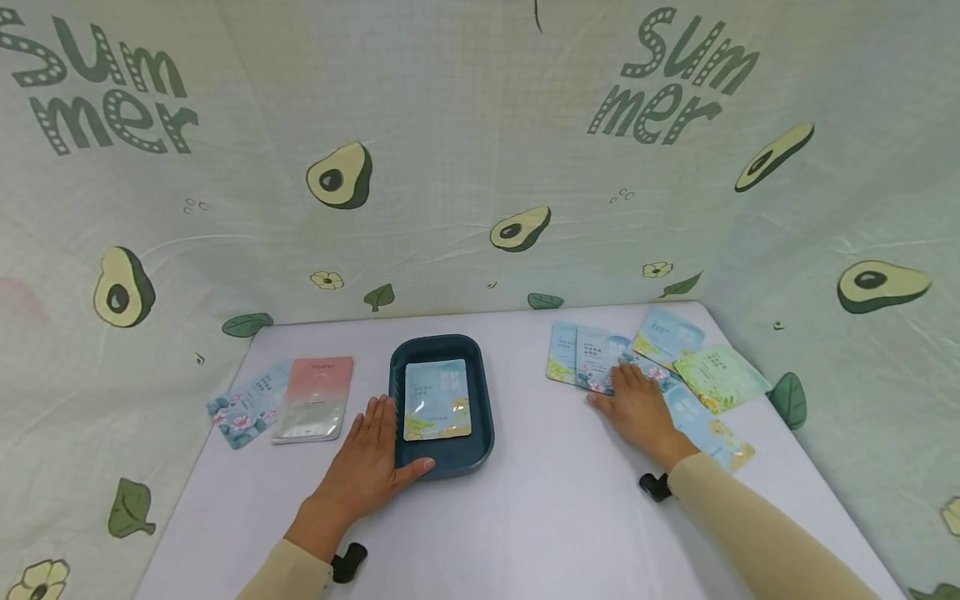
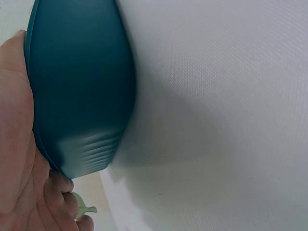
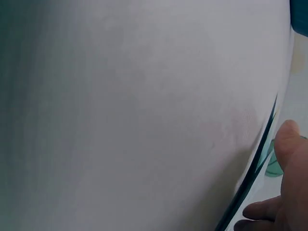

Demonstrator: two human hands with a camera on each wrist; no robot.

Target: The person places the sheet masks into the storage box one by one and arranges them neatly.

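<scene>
On the white table point(image 1: 525, 517) we are steadying the blue tray point(image 1: 480, 400) near its middle with our flat left hand point(image 1: 367, 467); our right hand point(image 1: 637, 408), fingers spread, is pressing packets point(image 1: 600, 354) near the far right corner, ready to pinch one next.

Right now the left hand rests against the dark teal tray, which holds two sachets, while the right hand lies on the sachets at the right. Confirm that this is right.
Not quite. The head view shows the dark teal tray holding one sachet, not two. The rest stands: the left hand rests against the tray's near left side, and the right hand lies on the spread of sachets at the right.
</scene>
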